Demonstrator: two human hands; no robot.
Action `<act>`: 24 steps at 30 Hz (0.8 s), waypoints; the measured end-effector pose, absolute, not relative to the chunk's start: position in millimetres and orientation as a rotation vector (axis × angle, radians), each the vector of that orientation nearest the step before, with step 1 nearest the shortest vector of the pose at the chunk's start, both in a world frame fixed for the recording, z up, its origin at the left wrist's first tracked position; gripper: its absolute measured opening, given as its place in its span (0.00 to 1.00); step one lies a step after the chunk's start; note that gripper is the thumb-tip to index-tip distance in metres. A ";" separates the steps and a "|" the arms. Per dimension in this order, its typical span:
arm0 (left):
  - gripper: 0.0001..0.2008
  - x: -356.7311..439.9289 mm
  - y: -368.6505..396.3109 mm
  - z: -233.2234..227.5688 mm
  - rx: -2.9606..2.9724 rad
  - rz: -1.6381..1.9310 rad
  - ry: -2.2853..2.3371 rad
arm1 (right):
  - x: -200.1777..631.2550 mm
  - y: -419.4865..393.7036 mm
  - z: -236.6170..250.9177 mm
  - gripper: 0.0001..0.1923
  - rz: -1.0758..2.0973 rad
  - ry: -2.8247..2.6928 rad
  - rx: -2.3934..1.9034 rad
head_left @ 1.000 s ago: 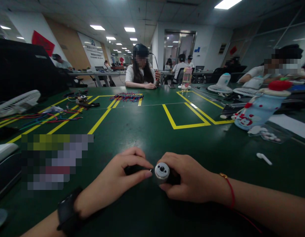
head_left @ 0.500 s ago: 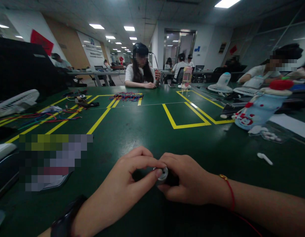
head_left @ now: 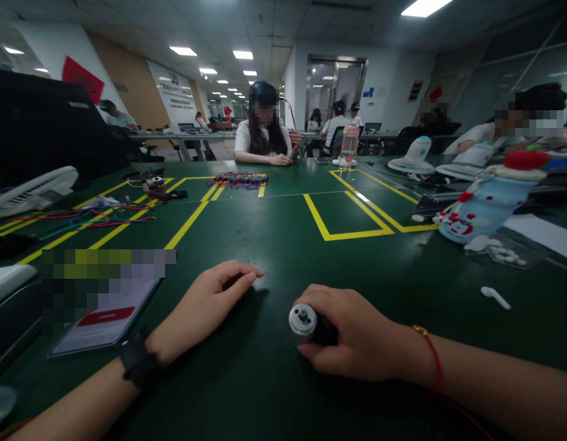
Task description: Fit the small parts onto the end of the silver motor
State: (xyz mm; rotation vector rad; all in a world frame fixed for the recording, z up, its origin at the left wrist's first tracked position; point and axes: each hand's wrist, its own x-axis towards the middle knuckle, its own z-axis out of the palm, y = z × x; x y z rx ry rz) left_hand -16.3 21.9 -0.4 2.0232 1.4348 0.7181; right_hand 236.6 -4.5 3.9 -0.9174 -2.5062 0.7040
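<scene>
My right hand (head_left: pixel 357 343) grips a small cylindrical motor (head_left: pixel 303 320), dark-bodied with a silver end face and a short shaft, lying sideways on the green table (head_left: pixel 274 257). A red string bracelet is on that wrist. My left hand (head_left: pixel 210 297) rests on the table about a hand's width left of the motor and does not touch it. Its fingers are drawn together, and I cannot see whether they pinch anything. A black watch (head_left: pixel 139 361) sits on my left wrist.
A phone (head_left: pixel 106 318) lies left of my left hand. Coloured wires (head_left: pixel 81 217) and a white fan (head_left: pixel 30 193) are at far left, a wire bundle (head_left: pixel 237 179) farther back. A blue snowman-pattern bottle (head_left: pixel 480 208) and a small white piece (head_left: pixel 495 297) lie right. People sit across the table.
My left hand, which pinched at the motor's silver end, has pulled back to the left and set down on the table. My right hand keeps the motor in place.
</scene>
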 end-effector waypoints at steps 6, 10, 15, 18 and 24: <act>0.12 -14.9 19.1 1.7 2.073 0.721 1.344 | 236.1 -4.2 5.1 0.15 0.713 -2.512 -0.923; 0.12 -13.4 17.7 2.3 2.105 0.732 1.309 | 235.9 -4.5 4.8 0.15 0.711 -2.507 -0.918; 0.09 -10.0 10.3 3.0 2.288 0.573 1.200 | 235.6 -5.1 3.5 0.14 0.692 -2.506 -0.932; 0.12 -5.6 3.0 3.7 2.348 0.528 1.097 | 235.5 -4.9 2.8 0.15 0.691 -2.500 -0.920; 0.12 12.4 -10.9 8.9 2.152 0.780 1.057 | 234.9 -4.5 1.2 0.13 0.659 -2.500 -0.922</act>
